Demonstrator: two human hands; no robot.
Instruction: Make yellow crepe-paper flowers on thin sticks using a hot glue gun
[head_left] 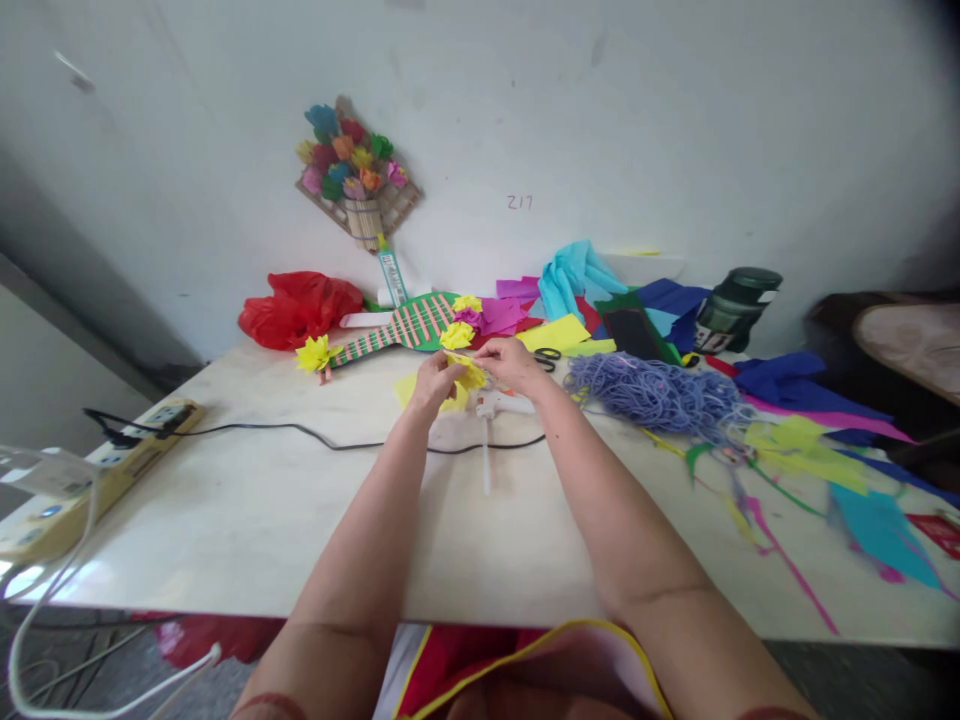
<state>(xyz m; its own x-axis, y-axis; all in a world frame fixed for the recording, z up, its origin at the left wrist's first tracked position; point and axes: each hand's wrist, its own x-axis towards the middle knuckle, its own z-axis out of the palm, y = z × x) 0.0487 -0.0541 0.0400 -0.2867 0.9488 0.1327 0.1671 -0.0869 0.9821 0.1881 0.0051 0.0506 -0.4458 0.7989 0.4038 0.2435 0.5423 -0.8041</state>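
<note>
My left hand [436, 382] pinches a piece of yellow crepe paper [472, 376] over the middle of the table. My right hand [513, 362] has its fingers closed at the same paper's upper right edge. Under my right hand lies a white glue gun [506, 404], a pale glue stick [486, 460] pointing toward me from it. Another yellow paper piece [406, 388] lies beside my left hand. Just beyond my hands rests a green lute-shaped craft [424, 325] with pink strips and yellow and magenta paper flowers. Black scissors [547, 357] lie partly hidden behind my right hand.
A black cord [300, 428] crosses the table to a power strip [112, 480] at left. A red plastic bag [300, 308] sits at the back. On the right are a purple string bundle [652, 393], coloured paper [885, 530] and a dark jar [739, 310]. A paper-flower craft [360, 170] hangs on the wall.
</note>
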